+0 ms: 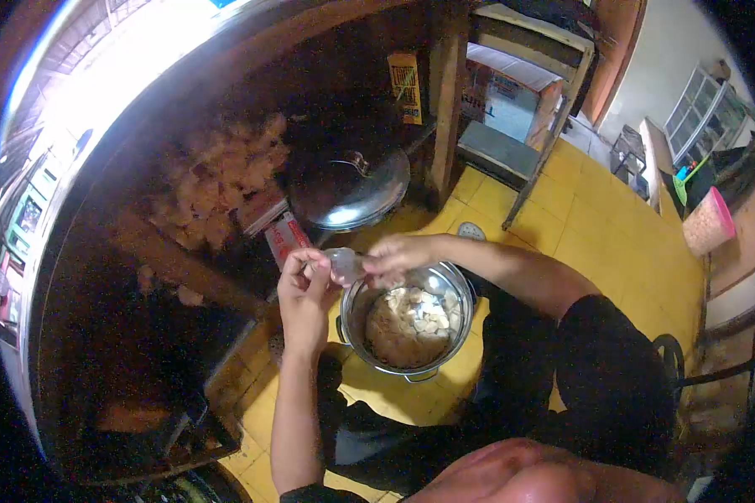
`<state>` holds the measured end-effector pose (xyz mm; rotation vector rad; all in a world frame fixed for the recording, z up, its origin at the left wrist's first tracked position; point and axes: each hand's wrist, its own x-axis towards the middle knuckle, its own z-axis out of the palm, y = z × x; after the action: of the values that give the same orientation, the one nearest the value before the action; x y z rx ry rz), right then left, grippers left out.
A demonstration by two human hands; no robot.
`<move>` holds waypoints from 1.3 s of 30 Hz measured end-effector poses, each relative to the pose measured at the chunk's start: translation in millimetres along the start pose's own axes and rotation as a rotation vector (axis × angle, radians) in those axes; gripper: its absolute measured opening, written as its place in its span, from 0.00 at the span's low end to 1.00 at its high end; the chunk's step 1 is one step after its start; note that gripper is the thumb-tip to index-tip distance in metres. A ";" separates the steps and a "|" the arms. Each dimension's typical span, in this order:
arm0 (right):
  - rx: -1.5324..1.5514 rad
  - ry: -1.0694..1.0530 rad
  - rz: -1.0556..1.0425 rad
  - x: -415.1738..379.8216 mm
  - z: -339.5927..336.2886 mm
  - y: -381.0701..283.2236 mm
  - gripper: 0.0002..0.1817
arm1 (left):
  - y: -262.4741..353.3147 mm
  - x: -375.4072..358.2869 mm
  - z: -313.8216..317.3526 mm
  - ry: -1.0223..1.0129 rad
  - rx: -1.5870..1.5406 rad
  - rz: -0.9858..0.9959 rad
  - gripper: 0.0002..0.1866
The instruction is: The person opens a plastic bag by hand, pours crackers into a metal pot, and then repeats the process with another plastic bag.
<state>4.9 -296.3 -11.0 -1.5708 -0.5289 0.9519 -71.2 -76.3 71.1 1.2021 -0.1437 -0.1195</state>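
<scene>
Both hands meet just above the near-left rim of a steel pot (356, 314) that sits on the yellow tiled floor (612, 226). The left hand (304, 289) is raised with its fingers curled around a small pale, rounded piece (344, 264), which sits at its fingertips, pinched against the thumb. The right hand (398, 256) comes in from the other side, fingers bent and closed on the same piece, so that it is gripped between the two hands, touching both; what exactly the piece is, the blur does not allow to tell. Directly below the right hand and slightly to the right of the left wrist, the pot holds a heap of pale cut pieces (415, 318) lying on a light mass. Beyond the hands, farther from the person, a round metal lid (348, 189) with a knob rests on a dark surface, and a red packet (287, 237) lies just past the left hand's knuckles. Farther left of that hand is a pile of pale brownish chunks (222, 180).
</scene>
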 end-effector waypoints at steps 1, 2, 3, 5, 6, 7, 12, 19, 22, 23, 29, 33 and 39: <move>-0.181 -0.126 0.038 9.7 1.5 13.9 0.29 | 4.5 -2.4 -2.4 -0.024 0.196 0.101 0.04; -0.335 -0.191 0.165 12.2 3.3 30.8 0.28 | 11.5 -7.3 -2.7 -0.024 0.263 0.118 0.05; -0.530 -0.273 0.170 20.0 7.3 61.1 0.28 | 14.8 -10.0 0.0 -0.015 0.260 0.118 0.05; -0.923 -0.451 0.134 35.6 15.5 121.2 0.26 | 16.1 -13.2 3.5 0.016 0.442 0.199 0.06; -1.070 -0.489 0.117 44.3 20.2 148.8 0.26 | 11.7 -11.5 -2.8 -0.001 0.519 0.251 0.08; -1.146 -0.495 0.123 47.3 23.5 171.7 0.26 | 10.8 -10.8 -2.1 0.066 0.647 0.345 0.10; -1.295 -0.357 0.305 27.0 45.3 270.7 0.25 | 3.2 -9.3 -18.5 0.183 0.984 0.510 0.13; -1.320 -0.274 0.396 12.5 88.2 325.5 0.24 | 9.2 -17.1 -27.7 0.117 1.019 0.598 0.14; -1.329 -0.279 0.394 14.0 94.3 329.3 0.23 | 10.8 -18.7 -24.8 0.082 0.958 0.516 0.14; -1.331 -0.278 0.388 14.7 96.1 329.8 0.23 | 9.6 -18.5 -24.5 0.081 0.961 0.513 0.14; -1.345 -0.291 0.376 18.1 94.9 330.8 0.23 | 5.1 -12.6 -23.6 0.075 0.962 0.502 0.13; -1.366 -0.349 0.352 30.7 85.8 323.2 0.23 | 2.1 -9.9 -26.1 0.033 0.974 0.517 0.11; -1.424 -0.518 0.331 68.5 68.2 279.3 0.22 | -2.2 -8.9 -26.6 0.023 0.999 0.482 0.10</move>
<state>-57.6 -267.8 -298.5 -2.7125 -1.5739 1.3354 -75.4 -51.1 59.2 2.1190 -0.5063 0.4421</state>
